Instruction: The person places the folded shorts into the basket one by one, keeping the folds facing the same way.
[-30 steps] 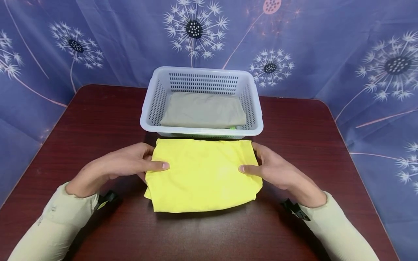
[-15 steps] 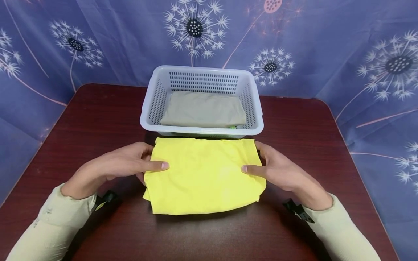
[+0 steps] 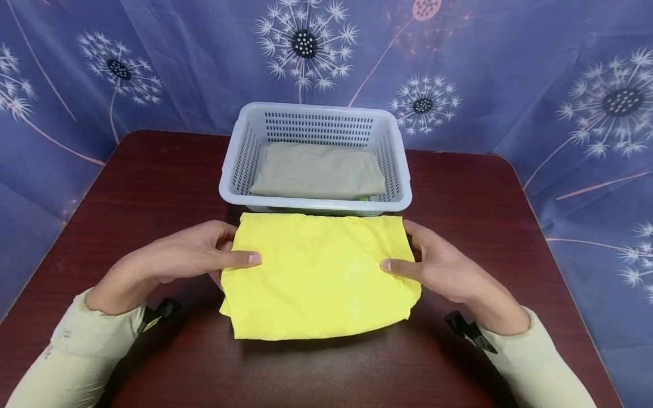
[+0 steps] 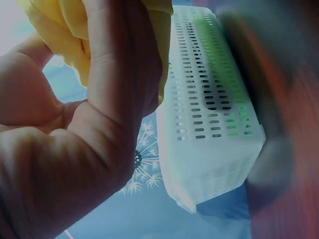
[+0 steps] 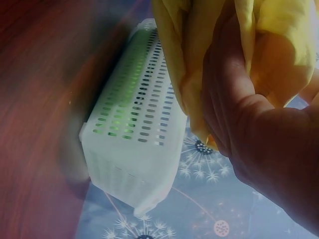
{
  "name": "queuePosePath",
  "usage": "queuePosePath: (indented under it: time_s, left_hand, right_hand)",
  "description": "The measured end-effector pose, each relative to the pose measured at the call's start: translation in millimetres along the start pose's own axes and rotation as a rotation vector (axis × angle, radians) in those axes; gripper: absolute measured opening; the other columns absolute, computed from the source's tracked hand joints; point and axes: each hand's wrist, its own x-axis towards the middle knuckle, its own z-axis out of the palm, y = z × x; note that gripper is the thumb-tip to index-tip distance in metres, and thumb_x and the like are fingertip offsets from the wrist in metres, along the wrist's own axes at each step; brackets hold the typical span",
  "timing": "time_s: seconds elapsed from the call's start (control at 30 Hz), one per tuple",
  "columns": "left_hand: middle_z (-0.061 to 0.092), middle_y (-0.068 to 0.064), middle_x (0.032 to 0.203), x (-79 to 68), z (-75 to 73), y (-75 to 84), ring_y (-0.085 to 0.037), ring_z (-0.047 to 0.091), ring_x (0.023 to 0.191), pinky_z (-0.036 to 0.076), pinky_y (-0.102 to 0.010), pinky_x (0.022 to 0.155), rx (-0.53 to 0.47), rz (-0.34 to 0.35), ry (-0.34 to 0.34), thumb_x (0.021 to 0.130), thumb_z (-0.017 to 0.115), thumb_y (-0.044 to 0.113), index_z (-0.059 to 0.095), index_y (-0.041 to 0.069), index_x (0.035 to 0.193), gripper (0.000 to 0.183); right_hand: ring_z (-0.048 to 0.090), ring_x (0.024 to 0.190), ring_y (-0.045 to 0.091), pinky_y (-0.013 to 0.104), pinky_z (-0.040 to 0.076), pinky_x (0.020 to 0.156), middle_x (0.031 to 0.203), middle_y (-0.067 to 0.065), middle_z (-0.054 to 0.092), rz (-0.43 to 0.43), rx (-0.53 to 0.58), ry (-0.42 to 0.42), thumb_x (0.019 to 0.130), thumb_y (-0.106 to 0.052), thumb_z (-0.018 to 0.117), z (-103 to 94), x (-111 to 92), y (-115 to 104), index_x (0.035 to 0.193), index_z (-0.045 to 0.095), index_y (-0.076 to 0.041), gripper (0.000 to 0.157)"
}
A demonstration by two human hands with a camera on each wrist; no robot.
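Observation:
A folded yellow cloth (image 3: 318,277), likely a garment by its layers, spans the space between both hands, raised over the table in front of the basket. My left hand (image 3: 189,252) grips its left side, thumb on top and fingers underneath. On the opposite side my right hand (image 3: 446,269) holds it the same way. Most fingers are hidden beneath the fabric in the head view. In the left wrist view, yellow folds (image 4: 62,25) lie within the left hand's grasp; the right wrist view shows layers of the cloth (image 5: 187,64) around the right fingers.
A white perforated plastic basket (image 3: 232,195) stands just beyond the cloth, with a folded grey cloth (image 3: 321,170) inside and a bit of green showing under it. The dark red wooden table (image 3: 326,374) ends at a blue dandelion-print curtain (image 3: 204,68).
The yellow cloth has come slightly nearer the camera and looks larger. Both hands have drifted a little outward with it, keeping their hold. The basket has stayed put.

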Motion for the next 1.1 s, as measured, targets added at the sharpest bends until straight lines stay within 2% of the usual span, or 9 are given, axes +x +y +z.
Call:
queuePosePath:
  time_s: [0.23, 0.9, 1.1]
  left_hand:
    - [0.080, -0.017, 0.097, -3.6, -0.3, 4.4, -0.034, 0.078, 0.089, 0.064, -0.050, 0.075, -0.043, 0.005, -0.032, 0.104, 0.071, 0.032, 0.062, -0.005, 0.125, 0.043]
    - [0.080, -0.015, 0.097, -8.7, -1.4, 16.3, -0.034, 0.078, 0.088, 0.064, -0.049, 0.073, -0.004, 0.068, -0.027, 0.107, 0.066, 0.031, 0.062, -0.002, 0.127, 0.039]
    - [0.080, -0.013, 0.093, -6.9, -2.9, 19.6, -0.034, 0.078, 0.085, 0.064, -0.049, 0.073, 0.025, 0.053, -0.003, 0.106, 0.066, 0.035, 0.061, 0.000, 0.126, 0.041]
  right_hand:
    - [0.078, 0.088, 0.037, 0.043, 0.064, 0.081, 0.110, 0.017, 0.075, -0.004, -0.045, 0.012, 0.100, -0.013, 0.075, 0.0, -6, -5, 0.141, 0.045, -0.007, 0.052]
    - [0.078, 0.086, 0.040, 0.048, 0.064, 0.078, 0.108, 0.020, 0.075, -0.050, -0.016, 0.021, 0.100, -0.010, 0.074, -3.5, -13, -18, 0.140, 0.046, -0.006, 0.049]
    - [0.078, 0.086, 0.039, 0.046, 0.064, 0.078, 0.106, 0.019, 0.075, -0.063, -0.046, 0.025, 0.101, -0.011, 0.073, -6.8, -12, -20, 0.140, 0.047, -0.007, 0.047]
